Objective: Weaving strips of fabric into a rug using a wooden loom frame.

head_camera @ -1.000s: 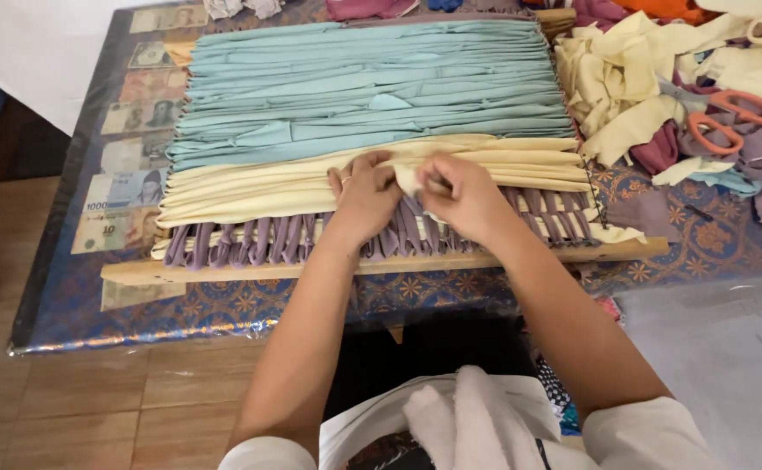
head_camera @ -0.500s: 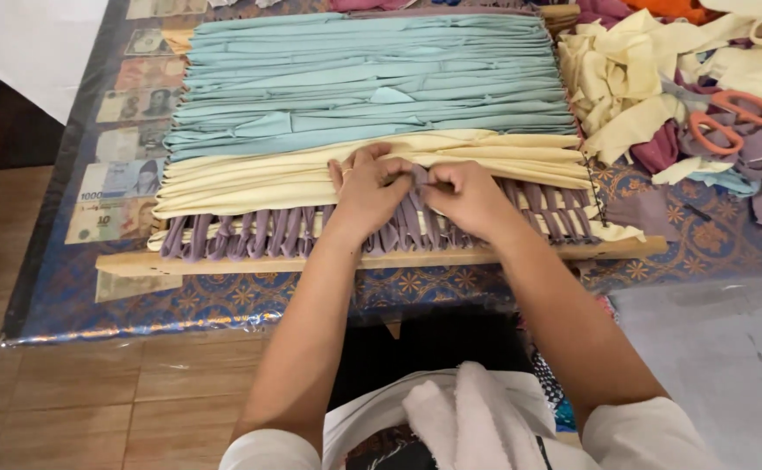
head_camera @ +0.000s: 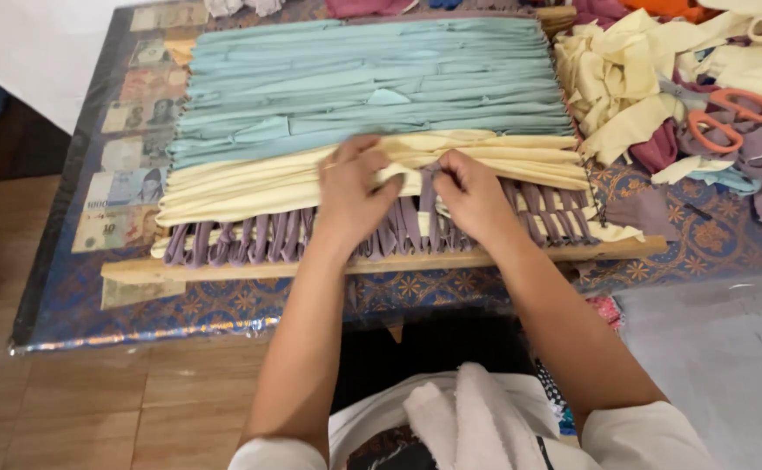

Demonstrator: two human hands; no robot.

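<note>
A wooden weaving frame lies on the table, strung with upright purple fabric strips. Woven across it are light blue strips at the far side and pale yellow strips nearer me. My left hand pinches a yellow strip at the lowest woven row, near the middle of the frame. My right hand is beside it, fingers lifting a purple strip. Both hands meet at the same spot, fingertips almost touching.
A heap of loose yellow, mauve and grey fabric strips lies at the right with orange-handled scissors on it. Banknotes lie under clear plastic along the table's left. The blue patterned tablecloth reaches the near edge; wooden floor is at the left.
Both hands stayed at the middle of the lowest yellow row. The right hand now lifts a purple strip while the left pinches the yellow strip. The view shifted slightly.
</note>
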